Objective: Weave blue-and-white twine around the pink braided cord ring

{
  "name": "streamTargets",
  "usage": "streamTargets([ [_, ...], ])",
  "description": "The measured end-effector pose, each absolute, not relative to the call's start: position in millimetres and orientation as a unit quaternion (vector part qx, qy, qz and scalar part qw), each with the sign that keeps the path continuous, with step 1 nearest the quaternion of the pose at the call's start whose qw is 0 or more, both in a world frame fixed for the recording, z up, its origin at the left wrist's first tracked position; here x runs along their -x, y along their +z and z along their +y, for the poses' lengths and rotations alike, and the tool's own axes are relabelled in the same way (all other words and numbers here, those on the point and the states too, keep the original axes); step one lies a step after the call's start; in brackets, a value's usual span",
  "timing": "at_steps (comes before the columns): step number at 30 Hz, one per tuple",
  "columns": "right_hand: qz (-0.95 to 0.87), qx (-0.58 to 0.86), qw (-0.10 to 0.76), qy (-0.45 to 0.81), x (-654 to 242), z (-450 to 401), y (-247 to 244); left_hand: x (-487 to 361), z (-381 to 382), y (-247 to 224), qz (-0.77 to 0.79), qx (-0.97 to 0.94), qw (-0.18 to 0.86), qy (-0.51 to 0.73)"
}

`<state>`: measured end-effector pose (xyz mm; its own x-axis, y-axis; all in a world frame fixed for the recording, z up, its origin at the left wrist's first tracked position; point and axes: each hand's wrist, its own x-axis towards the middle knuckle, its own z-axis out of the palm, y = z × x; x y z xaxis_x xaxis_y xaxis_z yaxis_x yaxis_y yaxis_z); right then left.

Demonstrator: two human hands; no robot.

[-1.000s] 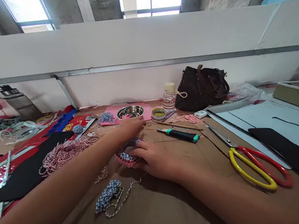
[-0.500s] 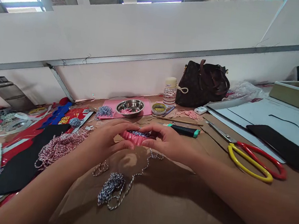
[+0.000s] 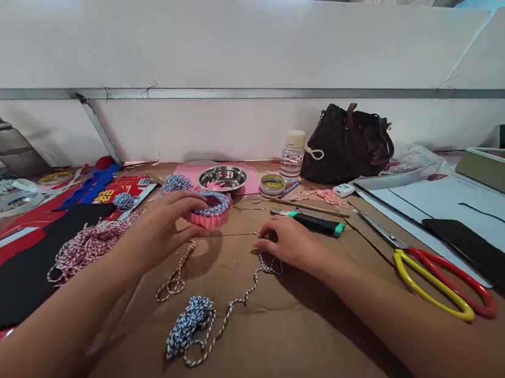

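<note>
Head view only. Left hand (image 3: 157,232) curled around the near edge of a pink fluted ring (image 3: 210,220), fingers and thumb pressed onto it; ring held up at the left hand, just in front of the steel bowl (image 3: 224,168), with contact with the table hard to tell. Blue-and-white twine (image 3: 256,275) wound around the ring, loose strand running across brown kraft paper (image 3: 306,355) to a tangled hank (image 3: 187,328). Right hand (image 3: 285,242) low on the paper, fingertips bunched at a thin strand near the ring; firm pinch or light touch, cannot tell. Hands apart, ring between them, nearer the left. Nearby: black-handled utility knife (image 3: 317,224) just past the right hand, red-and-white twine bundle (image 3: 86,248) left of the left wrist, yellow-and-red scissors (image 3: 434,285) well off to the right. Step in hand, by the look of it: winding twine onto the ring. Next move likely calls for a taut strand, kept clear of the slack loops, and a steady ring.
</note>
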<state>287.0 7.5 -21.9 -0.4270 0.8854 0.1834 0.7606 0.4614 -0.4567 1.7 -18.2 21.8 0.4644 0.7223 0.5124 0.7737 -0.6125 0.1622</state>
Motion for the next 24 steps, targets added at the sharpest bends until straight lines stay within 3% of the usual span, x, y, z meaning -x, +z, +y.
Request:
streamTargets([
  [4,-0.828,0.506,0.193,0.145,-279,8,-28,-4,-14,9,-0.368,0.910,-0.005,-0.193],
  [11,-0.805,0.509,0.232,0.198,-284,13,-34,9,-12,1,-0.398,0.913,-0.044,-0.080],
  [14,-0.784,0.502,0.253,0.262,-290,9,-25,1,-20,9,-0.421,0.897,-0.059,-0.118],
  [20,-0.663,0.370,0.368,0.537,-284,-13,-1,-41,-39,12,-0.477,0.810,-0.149,-0.306],
  [24,-0.671,0.359,0.335,0.556,-274,-27,4,-65,-53,6,-0.432,0.817,-0.211,-0.318],
])
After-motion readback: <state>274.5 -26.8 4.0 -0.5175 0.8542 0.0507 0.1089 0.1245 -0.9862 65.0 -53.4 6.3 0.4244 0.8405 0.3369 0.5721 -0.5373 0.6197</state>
